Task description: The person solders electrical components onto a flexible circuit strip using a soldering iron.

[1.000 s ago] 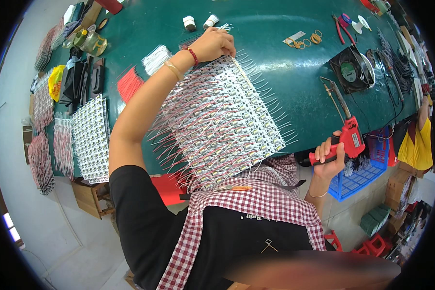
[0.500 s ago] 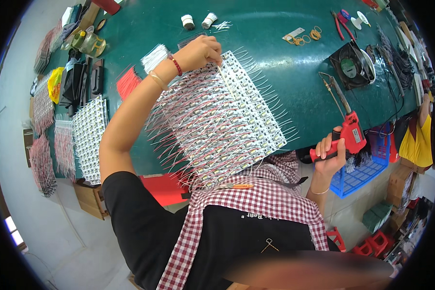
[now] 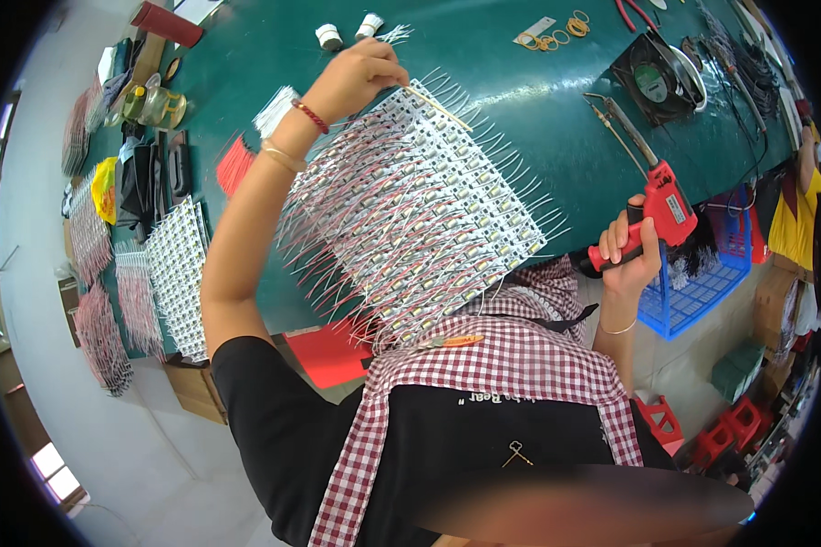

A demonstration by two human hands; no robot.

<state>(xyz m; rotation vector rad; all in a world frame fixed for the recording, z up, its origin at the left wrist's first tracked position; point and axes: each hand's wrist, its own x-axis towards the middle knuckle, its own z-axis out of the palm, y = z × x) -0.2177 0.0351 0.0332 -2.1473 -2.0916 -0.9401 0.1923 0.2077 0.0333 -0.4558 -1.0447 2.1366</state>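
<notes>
A panel of small white circuit boards point(image 3: 442, 205) lies slanted in front of me, with red and white wires fanning from its left side and white wire ends along its right edge. At the panel's far corner, the fingers of my left hand point(image 3: 360, 77) pinch a thin pale-yellow stick point(image 3: 442, 107), which slants across the top boards. My right hand point(image 3: 631, 251) grips the red handle of a soldering gun point(image 3: 670, 205), off the table's near edge at the right. Its metal tip points up and away, apart from the panel.
Bundles of white wires point(image 3: 275, 111) and red wires point(image 3: 235, 166) lie left of the panel. At the right stand a black fan point(image 3: 648, 80) and, below the table point(image 3: 529, 100), a blue basket point(image 3: 693, 296). Another board panel point(image 3: 178, 278) rests at the left.
My left hand has shifted from over the panel's top boards to its far corner, showing more of the pale stick. The soldering gun stays in my right hand. The whole view has shifted slightly.
</notes>
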